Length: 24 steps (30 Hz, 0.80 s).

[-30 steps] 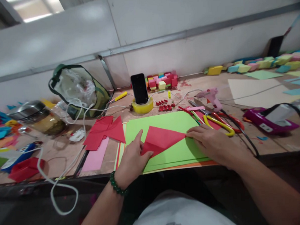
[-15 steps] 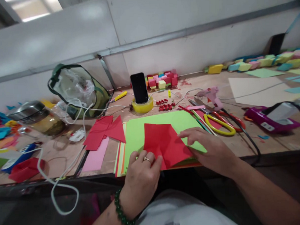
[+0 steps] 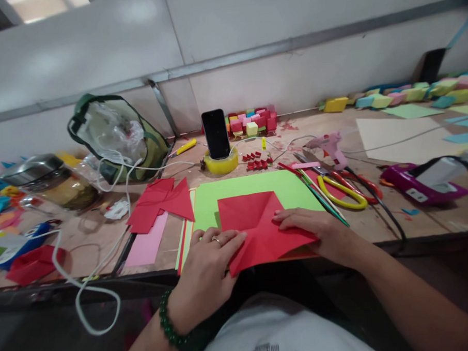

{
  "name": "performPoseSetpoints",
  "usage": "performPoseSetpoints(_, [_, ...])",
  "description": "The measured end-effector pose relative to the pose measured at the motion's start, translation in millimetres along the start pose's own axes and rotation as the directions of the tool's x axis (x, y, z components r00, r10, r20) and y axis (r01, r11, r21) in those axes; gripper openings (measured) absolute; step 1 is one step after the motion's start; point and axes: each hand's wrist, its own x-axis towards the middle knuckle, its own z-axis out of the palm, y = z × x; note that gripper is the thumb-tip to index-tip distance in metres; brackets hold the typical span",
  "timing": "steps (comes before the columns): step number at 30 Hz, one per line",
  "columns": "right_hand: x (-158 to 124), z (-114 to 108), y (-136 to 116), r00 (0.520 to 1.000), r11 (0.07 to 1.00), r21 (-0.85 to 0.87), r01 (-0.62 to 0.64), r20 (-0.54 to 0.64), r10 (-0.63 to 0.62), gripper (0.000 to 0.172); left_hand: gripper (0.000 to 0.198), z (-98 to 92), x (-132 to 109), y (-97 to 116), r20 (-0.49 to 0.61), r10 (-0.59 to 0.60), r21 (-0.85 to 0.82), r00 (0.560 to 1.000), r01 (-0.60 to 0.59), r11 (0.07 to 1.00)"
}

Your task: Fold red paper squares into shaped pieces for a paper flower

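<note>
A square of red paper (image 3: 255, 221) with diagonal creases lies over a stack of coloured sheets topped by light green paper (image 3: 204, 197). Its near edge reaches past the table's front. My left hand (image 3: 210, 264), wearing a ring and a green bead bracelet, grips the left side of the red sheet, fingers on top and thumb tucked low. At the right side, my right hand (image 3: 317, 229) pinches the sheet with its fingers over the top; the thumb is hidden.
Red paper pieces (image 3: 153, 202) and a pink sheet (image 3: 147, 241) lie left of the stack. Yellow-handled scissors (image 3: 343, 192), a pink glue gun (image 3: 329, 146) and cords sit to the right. A phone (image 3: 215, 134) stands in a tape roll (image 3: 221, 163) behind. A glass jar (image 3: 60, 188) stands at left.
The red paper has been opened out flatter and turned, with its near edge now further over the table edge. My left hand has moved left, my right hand slightly right.
</note>
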Motion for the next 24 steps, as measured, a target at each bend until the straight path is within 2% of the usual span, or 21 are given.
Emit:
performPoseSetpoints(4, [-2.8, -3.4, -0.6, 0.999, 0.999, 0.020, -0.047, 0.018, 0.047, 0.033, 0.036, -4.4, 2.6, -4.3, 0.052, -0.014, -0.083, 0.999, 0.018, 0.996])
performPoseSetpoints(7, [-0.5, -7.3, -2.9, 0.995, 0.995, 0.040, -0.095, 0.029, 0.094, 0.032, 0.041, 1.7, 6.6, -9.7, 0.020, -0.051, -0.120, 0.998, 0.053, 0.991])
performPoseSetpoints(9, [2.6, -7.3, -4.1, 0.983, 0.981, 0.049, -0.185, 0.025, 0.184, 0.025, 0.045, 8.5, 10.7, -15.4, -0.028, -0.101, -0.197, 0.994, 0.094, 0.976])
performPoseSetpoints(11, [5.8, -4.5, -3.6, 0.950, 0.951, 0.010, -0.308, -0.041, 0.308, 0.023, 0.037, 14.8, 15.9, -20.7, -0.079, -0.206, -0.269, 0.975, 0.178, 0.947])
performPoseSetpoints(13, [8.2, 0.4, -1.3, 0.906, 0.909, -0.066, -0.412, -0.140, 0.400, 0.039, 0.037, 19.6, 21.5, -24.2, -0.099, -0.315, -0.300, 0.944, 0.274, 0.914])
performPoseSetpoints(16, [10.1, 7.7, 2.7, 0.883, 0.860, -0.240, -0.450, -0.261, 0.390, 0.059, 0.059, 24.1, 28.6, -24.6, -0.110, -0.370, -0.257, 0.922, 0.333, 0.907])
performPoseSetpoints(18, [11.4, 10.7, 2.7, 0.907, 0.820, -0.404, -0.405, -0.293, 0.303, 0.054, 0.070, 25.9, 31.6, -21.8, -0.158, -0.346, -0.166, 0.925, 0.320, 0.933])
performPoseSetpoints(20, [13.5, 11.8, -0.4, 0.952, 0.781, -0.552, -0.291, -0.248, 0.179, 0.031, 0.072, 26.8, 32.7, -17.0, -0.220, -0.300, -0.012, 0.928, 0.305, 0.952])
performPoseSetpoints(21, [14.9, 11.8, -2.7, 0.975, 0.776, -0.597, -0.205, -0.194, 0.108, 0.022, 0.068, 26.7, 32.7, -13.9, -0.243, -0.266, 0.073, 0.933, 0.291, 0.954])
performPoseSetpoints(22, [16.4, 11.8, -5.2, 0.992, 0.783, -0.614, -0.098, -0.122, 0.029, 0.022, 0.064, 26.3, 32.4, -10.4, -0.248, -0.219, 0.152, 0.944, 0.261, 0.953])
performPoseSetpoints(24, [19.2, 12.1, -9.7, 0.992, 0.811, -0.574, 0.116, 0.030, -0.121, 0.027, 0.057, 25.2, 30.9, -2.7, -0.181, -0.092, 0.256, 0.979, 0.137, 0.957])
